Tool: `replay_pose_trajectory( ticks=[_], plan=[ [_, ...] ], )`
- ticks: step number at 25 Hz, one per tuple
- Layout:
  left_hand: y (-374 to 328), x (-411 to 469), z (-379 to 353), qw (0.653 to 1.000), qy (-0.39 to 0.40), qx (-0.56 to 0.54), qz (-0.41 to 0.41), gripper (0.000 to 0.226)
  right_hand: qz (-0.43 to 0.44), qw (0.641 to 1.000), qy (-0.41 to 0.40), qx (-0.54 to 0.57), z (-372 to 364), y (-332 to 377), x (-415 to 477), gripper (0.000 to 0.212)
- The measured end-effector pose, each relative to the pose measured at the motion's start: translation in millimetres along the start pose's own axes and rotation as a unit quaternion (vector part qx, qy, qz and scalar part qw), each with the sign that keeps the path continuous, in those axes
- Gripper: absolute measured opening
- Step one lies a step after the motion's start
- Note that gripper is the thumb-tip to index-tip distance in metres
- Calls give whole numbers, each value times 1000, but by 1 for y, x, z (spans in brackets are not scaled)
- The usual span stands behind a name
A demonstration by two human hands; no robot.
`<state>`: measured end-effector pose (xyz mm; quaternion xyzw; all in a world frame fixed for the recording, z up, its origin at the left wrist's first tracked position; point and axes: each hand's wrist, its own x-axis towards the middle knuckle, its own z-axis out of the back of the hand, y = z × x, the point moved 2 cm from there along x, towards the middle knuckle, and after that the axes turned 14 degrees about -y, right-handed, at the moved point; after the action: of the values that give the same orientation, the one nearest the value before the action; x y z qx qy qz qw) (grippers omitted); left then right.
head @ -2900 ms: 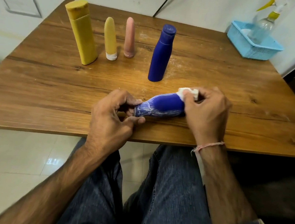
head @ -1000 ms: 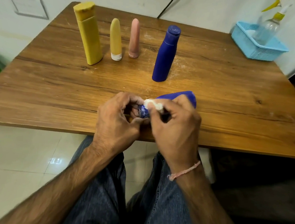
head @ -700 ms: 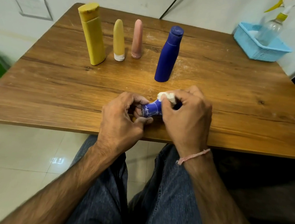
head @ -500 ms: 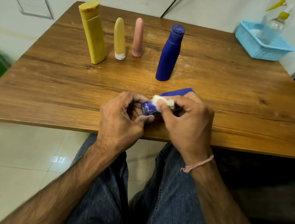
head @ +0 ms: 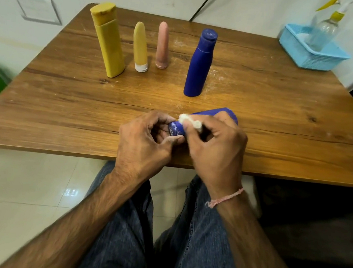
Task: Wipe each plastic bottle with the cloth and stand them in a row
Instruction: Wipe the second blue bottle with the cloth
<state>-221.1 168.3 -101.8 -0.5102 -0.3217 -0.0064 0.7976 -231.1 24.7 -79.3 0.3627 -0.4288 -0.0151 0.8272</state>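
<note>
Lying blue bottle (head: 215,113) between both hands' grip.

- The bench (head: 278,112) was wood-grained, with a low sheen and pale powdery smears.
- The 4 standing bottles looked like matt plastic: big yellow bottle (head: 109,41), small yellow tube (head: 140,44), pink tube (head: 163,46), blue bottle (head: 200,66).
- The cloth (head: 190,121) was white and soft.
- The basket (head: 311,51) was blue perforated plastic.
- The floor (head: 19,185) was glossy tile.

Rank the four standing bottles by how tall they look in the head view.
1. large yellow bottle
2. upright blue bottle
3. small yellow tube and pink tube: too alike, and the pink stands farther away.
</note>
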Motion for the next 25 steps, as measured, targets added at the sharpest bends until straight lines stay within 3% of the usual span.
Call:
replay_pose_trajectory(
  ticks=[3,7,12,16,20,25],
  plan=[
    [4,1,2,1000,-9,9,-21,18,25,995,63,69,-3,17,-12,11],
    [0,0,0,1000,4,-17,13,28,-1,1000,-19,-19,5,-10,7,12],
    [3,2,0,999,2,-20,28,22,24,999,27,29,6,2,-10,11],
    [0,1,-2,998,-1,-23,53,27,3,998,-37,-42,11,-14,9,6],
    [1,2,1,997,-7,-39,72,24,24,999,17,36,7,0,-7,10],
    [1,5,-2,996,10,-32,83,25,-47,992,-78,-87,21,-52,30,10]
  ],
)
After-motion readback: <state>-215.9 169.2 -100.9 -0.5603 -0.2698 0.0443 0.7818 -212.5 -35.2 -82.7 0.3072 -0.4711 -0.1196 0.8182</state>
